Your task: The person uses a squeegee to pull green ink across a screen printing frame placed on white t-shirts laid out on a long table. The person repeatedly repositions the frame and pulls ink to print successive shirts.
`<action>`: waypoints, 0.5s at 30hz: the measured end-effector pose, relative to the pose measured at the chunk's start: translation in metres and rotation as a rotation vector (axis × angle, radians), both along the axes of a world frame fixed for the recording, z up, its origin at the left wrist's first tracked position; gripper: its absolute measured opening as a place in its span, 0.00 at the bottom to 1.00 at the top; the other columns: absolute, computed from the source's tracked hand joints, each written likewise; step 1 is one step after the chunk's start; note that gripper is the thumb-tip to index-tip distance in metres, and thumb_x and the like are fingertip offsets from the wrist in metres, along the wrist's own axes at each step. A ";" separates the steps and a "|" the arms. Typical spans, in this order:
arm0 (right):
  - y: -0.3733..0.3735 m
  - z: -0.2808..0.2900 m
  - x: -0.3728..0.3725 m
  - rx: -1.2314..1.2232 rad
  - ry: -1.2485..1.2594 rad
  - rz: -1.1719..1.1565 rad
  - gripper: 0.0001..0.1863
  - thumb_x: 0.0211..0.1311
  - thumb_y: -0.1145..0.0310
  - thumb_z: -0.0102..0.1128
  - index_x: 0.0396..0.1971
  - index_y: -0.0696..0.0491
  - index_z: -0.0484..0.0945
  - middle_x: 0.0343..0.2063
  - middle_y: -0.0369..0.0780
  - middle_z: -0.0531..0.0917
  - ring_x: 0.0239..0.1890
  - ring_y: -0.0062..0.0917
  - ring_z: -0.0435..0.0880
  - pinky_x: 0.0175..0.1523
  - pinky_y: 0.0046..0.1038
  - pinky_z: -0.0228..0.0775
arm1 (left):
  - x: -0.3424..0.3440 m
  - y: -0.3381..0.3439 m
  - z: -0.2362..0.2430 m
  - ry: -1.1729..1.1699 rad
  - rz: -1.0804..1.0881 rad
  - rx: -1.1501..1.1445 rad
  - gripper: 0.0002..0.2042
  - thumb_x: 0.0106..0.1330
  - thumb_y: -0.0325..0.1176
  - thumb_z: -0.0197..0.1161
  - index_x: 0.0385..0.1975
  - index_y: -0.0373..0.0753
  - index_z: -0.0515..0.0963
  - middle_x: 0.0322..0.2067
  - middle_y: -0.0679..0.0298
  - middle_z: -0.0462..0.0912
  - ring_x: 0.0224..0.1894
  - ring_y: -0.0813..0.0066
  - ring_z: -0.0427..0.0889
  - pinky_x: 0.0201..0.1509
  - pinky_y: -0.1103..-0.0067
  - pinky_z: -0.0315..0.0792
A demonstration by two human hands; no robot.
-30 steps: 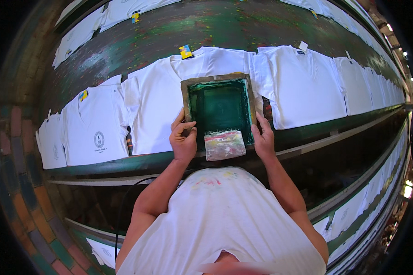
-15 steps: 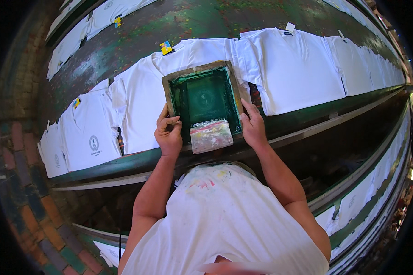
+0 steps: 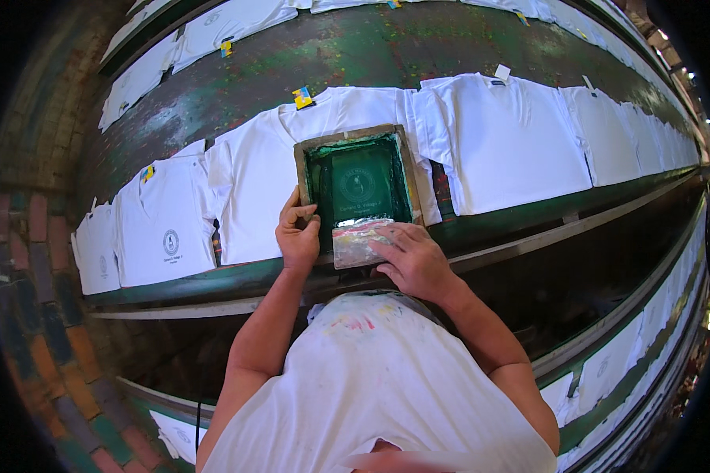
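A wooden screen-printing frame with dark green mesh and a round emblem lies on a white V-neck T-shirt. My left hand grips the frame's left side near its lower corner, fingers curled round the edge. Across the frame's near end rests a paint-stained squeegee, its flat face smeared red, white and grey. My right hand holds the squeegee's right end, fingers over its top and thumb by the lower edge.
To the left lies a T-shirt printed with a small round emblem; a plain one lies on the right. The long paint-spotted table carries another shirt row at its far side. Brick paving is at left.
My right hand has left the frame's right side and moved left onto the squeegee. My left hand stays on the frame. The whole view has shifted slightly.
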State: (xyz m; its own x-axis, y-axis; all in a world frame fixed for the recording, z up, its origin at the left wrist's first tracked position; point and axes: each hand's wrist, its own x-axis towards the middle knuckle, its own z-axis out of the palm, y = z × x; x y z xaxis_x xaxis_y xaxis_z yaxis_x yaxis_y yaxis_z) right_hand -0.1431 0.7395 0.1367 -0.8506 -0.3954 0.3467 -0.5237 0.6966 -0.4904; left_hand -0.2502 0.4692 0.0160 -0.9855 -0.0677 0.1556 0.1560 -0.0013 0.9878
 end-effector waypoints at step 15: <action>-0.005 0.028 -0.074 0.210 -0.157 0.081 0.18 0.58 0.79 0.66 0.50 0.56 0.90 0.45 0.45 0.90 0.51 0.44 0.89 0.60 0.43 0.82 | -0.010 -0.030 0.072 0.386 -0.219 -1.094 0.22 0.67 0.26 0.69 0.61 0.29 0.86 0.72 0.52 0.82 0.60 0.51 0.84 0.64 0.58 0.79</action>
